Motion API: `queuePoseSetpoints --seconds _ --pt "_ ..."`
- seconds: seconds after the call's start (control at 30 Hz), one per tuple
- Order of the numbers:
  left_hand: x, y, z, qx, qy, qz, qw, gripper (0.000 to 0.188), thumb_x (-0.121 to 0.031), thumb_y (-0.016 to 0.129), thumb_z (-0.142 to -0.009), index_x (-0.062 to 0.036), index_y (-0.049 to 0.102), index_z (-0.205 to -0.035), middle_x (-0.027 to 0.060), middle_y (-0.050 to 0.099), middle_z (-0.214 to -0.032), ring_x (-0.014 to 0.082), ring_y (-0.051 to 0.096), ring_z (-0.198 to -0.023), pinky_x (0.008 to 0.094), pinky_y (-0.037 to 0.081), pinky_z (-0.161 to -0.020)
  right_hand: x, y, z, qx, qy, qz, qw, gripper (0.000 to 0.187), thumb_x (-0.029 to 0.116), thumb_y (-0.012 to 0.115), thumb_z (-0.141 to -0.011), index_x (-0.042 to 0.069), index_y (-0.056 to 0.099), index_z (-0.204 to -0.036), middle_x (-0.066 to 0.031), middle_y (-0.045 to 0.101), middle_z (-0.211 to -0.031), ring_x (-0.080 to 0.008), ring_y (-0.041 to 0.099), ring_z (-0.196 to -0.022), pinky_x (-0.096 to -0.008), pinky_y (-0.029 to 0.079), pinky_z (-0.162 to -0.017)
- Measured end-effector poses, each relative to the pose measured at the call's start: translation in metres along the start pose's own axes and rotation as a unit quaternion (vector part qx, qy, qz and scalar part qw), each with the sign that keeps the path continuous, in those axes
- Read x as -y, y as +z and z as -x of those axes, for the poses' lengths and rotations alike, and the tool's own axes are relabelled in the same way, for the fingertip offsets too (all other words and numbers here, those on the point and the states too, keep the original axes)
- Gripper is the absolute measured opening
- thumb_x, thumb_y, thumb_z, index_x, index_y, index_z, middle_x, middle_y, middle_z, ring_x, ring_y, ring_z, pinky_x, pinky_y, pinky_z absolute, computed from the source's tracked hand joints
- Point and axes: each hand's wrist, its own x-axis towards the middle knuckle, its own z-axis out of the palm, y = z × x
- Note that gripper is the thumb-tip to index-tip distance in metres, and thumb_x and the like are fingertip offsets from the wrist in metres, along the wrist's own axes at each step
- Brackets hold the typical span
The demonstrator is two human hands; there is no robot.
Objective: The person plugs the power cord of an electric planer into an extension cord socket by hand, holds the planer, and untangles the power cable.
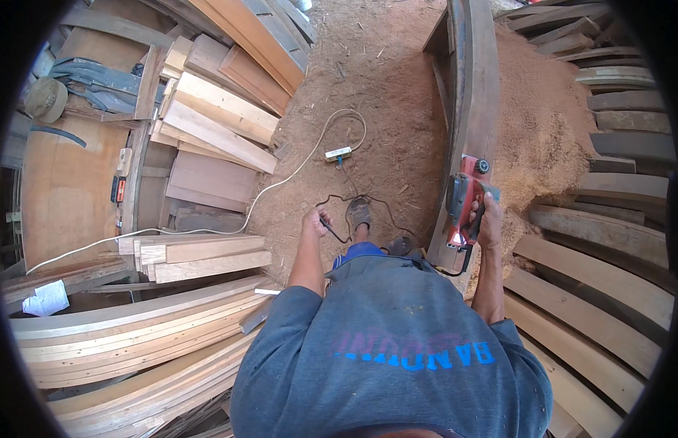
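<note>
My right hand (490,223) is wrapped round the handle of a red and black electric hand planer (463,196). The planer is over the long narrow wooden bench (479,87) on my right; whether its sole touches the wood is hard to tell. A black power cord (382,202) hangs from its near end and loops across by my feet. My left hand (315,221) is closed on part of this cord, out in front of my left side. A white extension socket (338,154) with a blue plug in it lies on the ground ahead.
A white cable (288,179) winds from the socket to the left. Stacked boards (207,252) and curved planks (134,328) fill the left side. More curved timbers (602,233) line the right, beside a sawdust heap (536,124). My sandalled foot (359,212) stands near the cord.
</note>
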Motion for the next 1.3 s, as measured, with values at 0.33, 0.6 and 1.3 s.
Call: queuePoseSetpoints --seconds 0.33,0.6,1.3 --pt "-0.025 0.008 0.011 -0.009 0.048 -0.034 0.998 0.013 -0.021 0.055 -0.09 -0.0094 0.061 -0.088 0.0014 0.049 -0.063 0.016 0.046 -0.049 0.0344 0.044 -0.052 -0.006 -0.005 -0.002 -0.006 -0.016 0.05 0.999 0.029 0.032 0.046 -0.103 0.01 0.058 -0.09 0.0039 0.056 -0.069 -0.006 0.051 -0.052 -0.0205 0.043 -0.046" --pt "-0.078 0.064 0.047 0.049 0.182 0.025 0.982 0.016 -0.023 0.051 -0.089 -0.0096 0.059 -0.095 -0.0026 0.041 -0.06 0.0103 0.036 -0.043 0.0288 0.032 -0.042 0.01 0.0 0.006 -0.011 -0.036 0.038 0.999 0.029 0.036 0.047 -0.103 0.01 0.058 -0.096 0.0042 0.055 -0.07 -0.0055 0.051 -0.052 -0.0197 0.043 -0.046" --pt "-0.099 0.087 0.018 0.045 0.15 0.008 0.988 0.021 -0.015 0.056 -0.088 -0.0139 0.05 -0.068 0.0019 0.042 -0.053 0.0175 0.044 -0.046 0.0354 0.038 -0.046 0.0 -0.012 -0.001 0.009 0.005 0.083 0.997 0.032 0.039 0.051 -0.1 0.008 0.058 -0.096 0.003 0.055 -0.07 -0.007 0.051 -0.053 -0.0214 0.045 -0.049"
